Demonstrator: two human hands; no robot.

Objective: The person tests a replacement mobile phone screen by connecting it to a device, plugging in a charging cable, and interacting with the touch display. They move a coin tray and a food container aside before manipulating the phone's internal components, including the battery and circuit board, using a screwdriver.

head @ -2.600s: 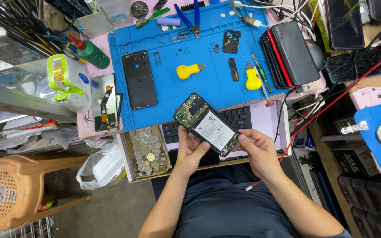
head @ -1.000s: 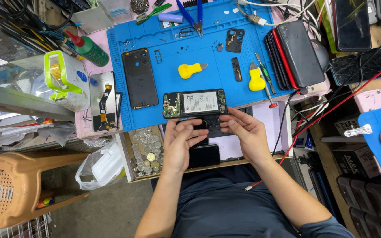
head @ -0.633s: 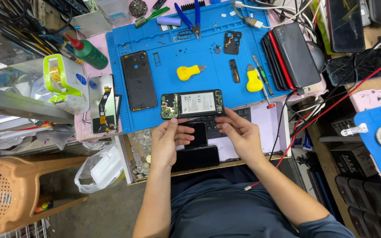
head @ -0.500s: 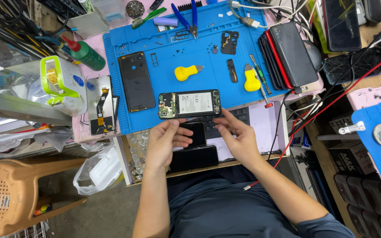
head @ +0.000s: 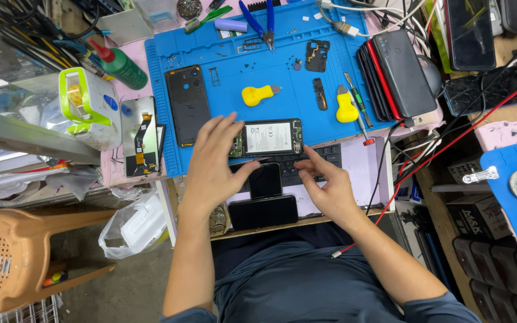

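An opened phone, its battery and circuit board showing, lies flat at the front edge of the blue work mat. My left hand hovers over the phone's left end with fingers spread, holding nothing. My right hand is just below the phone's right end, above a dark keyboard, fingers apart and empty. Between my hands lie two black phones, a smaller one and a wider one.
On the mat are a black back cover, two yellow pry tools, blue pliers and small parts. A stack of phones sits at its right, a green bottle and tape dispenser at its left. An orange stool stands lower left.
The opened phone went from my two hands, turned level, down onto the mat's front edge. Both hands have let go and opened.
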